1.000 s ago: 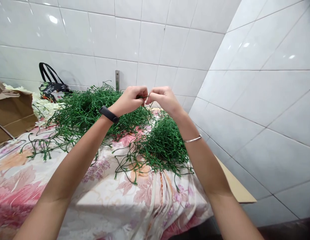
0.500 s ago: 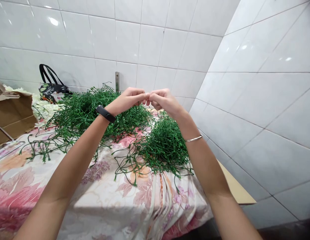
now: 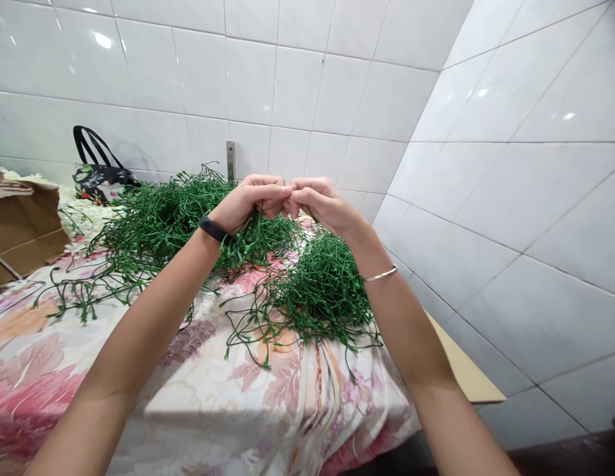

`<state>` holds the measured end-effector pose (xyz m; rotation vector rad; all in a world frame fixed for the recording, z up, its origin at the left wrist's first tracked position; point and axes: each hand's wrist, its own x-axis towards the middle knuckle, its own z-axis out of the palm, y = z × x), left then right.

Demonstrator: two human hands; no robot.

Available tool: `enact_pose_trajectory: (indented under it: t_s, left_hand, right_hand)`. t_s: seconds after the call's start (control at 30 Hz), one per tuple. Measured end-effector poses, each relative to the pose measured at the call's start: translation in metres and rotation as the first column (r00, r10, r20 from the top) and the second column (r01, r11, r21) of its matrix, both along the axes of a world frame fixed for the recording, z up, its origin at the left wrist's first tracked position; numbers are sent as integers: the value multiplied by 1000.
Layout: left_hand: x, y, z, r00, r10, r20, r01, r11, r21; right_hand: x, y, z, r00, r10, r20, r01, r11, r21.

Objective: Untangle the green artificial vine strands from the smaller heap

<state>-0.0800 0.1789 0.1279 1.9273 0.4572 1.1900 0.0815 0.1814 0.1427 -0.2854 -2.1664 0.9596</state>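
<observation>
Green sprig [image 3: 258, 227] hangs beneath the left grip [image 3: 254, 196].

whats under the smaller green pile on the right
The floral tablecloth shows along the near edge of the smaller green pile and runs in under it. Whatever else lies beneath its dense middle is covered from view.

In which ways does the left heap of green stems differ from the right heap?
The left heap is larger and spreads wider; the right heap is smaller and rounder. The left heap reaches back toward the patterned bag, while the right heap lies nearer the front edge. Both are tangled green stems on the floral cloth.
</observation>
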Motion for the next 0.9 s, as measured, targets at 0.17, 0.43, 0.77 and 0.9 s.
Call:
enact_pose_trajectory:
  t_s: [0.17, 0.43, 0.77, 0.9]
  left_hand:
    - [2, 0, -3, 992, 113, 47, -113, 994, 0]
    - [7, -1, -5, 973, 221, 64, -225, 972, 72]
    - [16, -11, 0, 968, 211, 136, -228, 965, 127]
    - [14, -18, 9, 962, 146, 232, -199, 953, 227]
  right_hand:
    - [-5, 6, -6, 998, -9, -69, 6, 999, -50]
    - [-10, 8, -11, 986, -47, -157, 33, 995, -95]
    - [-13, 0, -7, 970, -68, -235, 52, 996, -72]
    - [-16, -4, -5, 949, 4, -315, -26, 998, -64]
